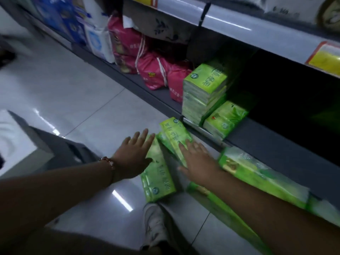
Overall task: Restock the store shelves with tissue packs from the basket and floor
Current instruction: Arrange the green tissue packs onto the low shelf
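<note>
Two green tissue packs (160, 173) bear blurred, unreadable print.

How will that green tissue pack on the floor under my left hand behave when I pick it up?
The green tissue pack probably feels light for its size, being soft tissue in film. Its glossy wrap looks slippery, so the flat, open left hand may slide on it. It is likely squashy, not stiff, and could sag if lifted by one end.

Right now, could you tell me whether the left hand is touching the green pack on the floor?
Touching. The head view shows the left hand open, its fingers lying flat across the top end of the green pack on the floor, with no gap visible.
</note>
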`<state>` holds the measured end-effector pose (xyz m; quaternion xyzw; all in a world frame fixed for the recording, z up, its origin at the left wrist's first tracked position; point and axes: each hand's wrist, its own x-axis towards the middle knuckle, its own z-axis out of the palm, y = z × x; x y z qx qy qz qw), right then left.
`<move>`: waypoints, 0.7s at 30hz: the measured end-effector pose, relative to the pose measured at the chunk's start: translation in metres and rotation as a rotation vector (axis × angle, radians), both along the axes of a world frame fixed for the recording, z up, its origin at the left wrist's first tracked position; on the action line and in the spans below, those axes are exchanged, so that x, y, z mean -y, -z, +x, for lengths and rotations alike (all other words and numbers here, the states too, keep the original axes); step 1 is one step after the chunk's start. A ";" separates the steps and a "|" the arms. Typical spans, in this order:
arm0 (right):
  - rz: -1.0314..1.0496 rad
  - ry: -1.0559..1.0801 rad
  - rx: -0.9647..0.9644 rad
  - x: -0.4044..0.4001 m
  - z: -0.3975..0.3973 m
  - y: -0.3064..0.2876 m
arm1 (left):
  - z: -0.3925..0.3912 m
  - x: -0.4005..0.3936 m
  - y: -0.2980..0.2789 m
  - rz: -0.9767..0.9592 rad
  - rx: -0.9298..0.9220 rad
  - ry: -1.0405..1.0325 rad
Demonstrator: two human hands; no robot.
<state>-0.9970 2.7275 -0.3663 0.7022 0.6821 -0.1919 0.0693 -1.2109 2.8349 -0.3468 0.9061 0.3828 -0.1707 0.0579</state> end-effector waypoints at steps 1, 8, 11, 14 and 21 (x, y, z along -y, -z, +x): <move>-0.023 -0.021 -0.016 -0.001 -0.019 0.006 | -0.018 0.001 -0.002 0.012 0.003 -0.064; -0.165 -0.007 -0.045 -0.010 -0.109 0.056 | -0.092 0.047 0.015 -0.097 0.005 -0.416; -0.223 0.060 -0.035 -0.013 -0.122 0.073 | -0.096 0.053 0.022 -0.117 -0.028 -0.425; -0.311 0.219 -0.068 -0.014 -0.130 0.095 | -0.083 0.051 0.028 -0.153 -0.013 -0.431; -0.299 0.571 -0.330 -0.007 -0.123 0.120 | -0.033 0.034 0.040 -0.214 0.034 -0.328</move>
